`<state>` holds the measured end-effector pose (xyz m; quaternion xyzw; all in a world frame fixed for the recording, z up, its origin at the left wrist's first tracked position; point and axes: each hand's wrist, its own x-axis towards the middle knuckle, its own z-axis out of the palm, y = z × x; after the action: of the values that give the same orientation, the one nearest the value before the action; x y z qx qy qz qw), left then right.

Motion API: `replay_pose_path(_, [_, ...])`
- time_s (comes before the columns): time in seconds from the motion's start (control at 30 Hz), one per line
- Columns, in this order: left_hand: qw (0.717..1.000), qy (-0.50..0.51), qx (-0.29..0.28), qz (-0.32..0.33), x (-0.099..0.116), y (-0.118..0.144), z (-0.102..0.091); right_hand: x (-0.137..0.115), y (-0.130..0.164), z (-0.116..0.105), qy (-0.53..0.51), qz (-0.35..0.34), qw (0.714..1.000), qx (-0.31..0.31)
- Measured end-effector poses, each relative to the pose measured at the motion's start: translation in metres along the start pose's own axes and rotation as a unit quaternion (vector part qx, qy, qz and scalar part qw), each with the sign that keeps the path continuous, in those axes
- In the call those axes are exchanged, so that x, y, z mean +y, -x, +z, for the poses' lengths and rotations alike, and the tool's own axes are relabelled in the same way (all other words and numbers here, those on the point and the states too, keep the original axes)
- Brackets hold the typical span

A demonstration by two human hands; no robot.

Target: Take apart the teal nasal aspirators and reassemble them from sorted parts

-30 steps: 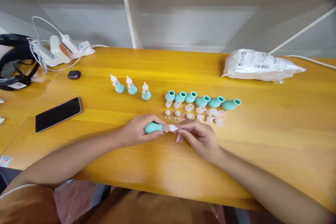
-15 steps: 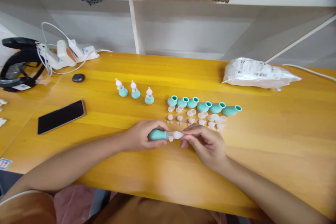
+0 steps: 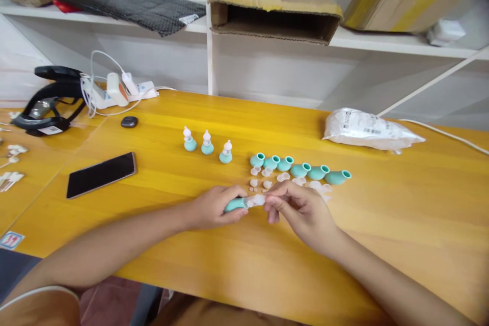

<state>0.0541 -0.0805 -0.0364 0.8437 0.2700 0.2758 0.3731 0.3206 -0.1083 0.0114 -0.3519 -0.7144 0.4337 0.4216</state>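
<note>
My left hand (image 3: 214, 206) grips a teal rubber bulb (image 3: 236, 205) lying sideways just above the yellow table (image 3: 401, 224). My right hand (image 3: 301, 211) pinches the clear plastic tip (image 3: 257, 200) fitted on the bulb's mouth. Behind my hands lies a row of several open teal bulbs (image 3: 301, 169) with small clear caps and tips (image 3: 267, 183) scattered in front of them. Three bulbs with white tips (image 3: 207, 143) stand upright to the left of that row.
A black phone (image 3: 101, 173) lies at the left, a small dark case (image 3: 129, 121) and a white power strip with cables (image 3: 114, 91) behind it. A black headset (image 3: 49, 102) sits far left. A white plastic bag (image 3: 369, 130) rests at the right. Cardboard boxes (image 3: 273, 7) fill the shelf.
The camera has tilted up, showing more of the shelf. My hands stay together on the bulb, and my right fingers have closed further over the clear tip.
</note>
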Motion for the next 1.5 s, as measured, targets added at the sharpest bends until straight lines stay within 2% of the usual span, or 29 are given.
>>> replay_pose_path(0.1, [0.998,0.054,-0.001,-0.011,0.0,-0.002,0.002,-0.018,-0.01,-0.016,0.063,-0.021,0.998,0.0])
replay_pose_path(0.23, [0.997,0.061,-0.006,-0.042,-0.002,-0.006,0.007,-0.052,-0.033,-0.038,0.198,-0.099,0.972,0.075])
replay_pose_path(0.3, [1.0,0.021,-0.017,-0.01,-0.004,-0.007,0.01,-0.066,-0.049,-0.041,0.274,-0.151,0.945,0.095])
replay_pose_path(0.37, [0.998,-0.033,-0.032,0.049,-0.007,-0.007,0.014,-0.071,-0.067,-0.039,0.337,-0.199,0.916,0.09])
replay_pose_path(0.5, [0.984,-0.114,-0.036,0.13,-0.011,-0.007,0.018,-0.055,-0.098,-0.027,0.397,-0.216,0.891,0.044])
replay_pose_path(0.67, [0.975,-0.157,-0.028,0.153,-0.012,-0.006,0.02,-0.019,-0.122,-0.02,0.452,-0.161,0.877,-0.009])
replay_pose_path(0.77, [0.972,-0.167,-0.024,0.164,-0.011,-0.005,0.019,-0.01,-0.129,-0.02,0.461,-0.153,0.874,-0.018])
replay_pose_path(1.1, [0.967,-0.18,-0.025,0.178,-0.01,-0.005,0.018,-0.014,-0.129,-0.019,0.499,-0.136,0.853,-0.062])
replay_pose_path(1.4, [0.965,-0.191,-0.033,0.176,-0.011,-0.004,0.018,-0.024,-0.12,-0.021,0.476,-0.14,0.864,-0.084])
replay_pose_path(1.5, [0.964,-0.192,-0.032,0.18,-0.011,-0.004,0.018,-0.027,-0.112,-0.03,0.468,-0.153,0.868,-0.064])
